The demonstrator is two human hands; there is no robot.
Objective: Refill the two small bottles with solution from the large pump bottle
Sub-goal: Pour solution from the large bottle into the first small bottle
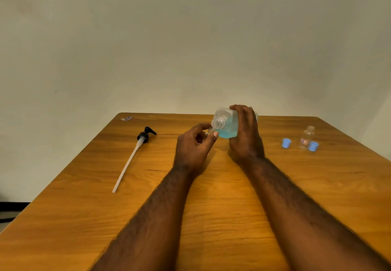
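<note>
My right hand (245, 135) grips the large clear bottle (227, 124), tipped on its side with its open neck pointing left and towards me; blue solution pools in its lower part. My left hand (193, 148) holds a small clear bottle (209, 131) just below that neck, mostly hidden by my fingers. A second small clear bottle (306, 137) with a red-edged label stands open at the right. Two blue caps (286, 143) (313, 146) lie on either side of it. The black pump head with its long white tube (135, 150) lies on the table at the left.
Everything rests on a wooden table (211, 207) that runs up to a plain wall. A small label or sticker (127, 118) sits at the table's far left corner. The table's left edge drops to a dark floor.
</note>
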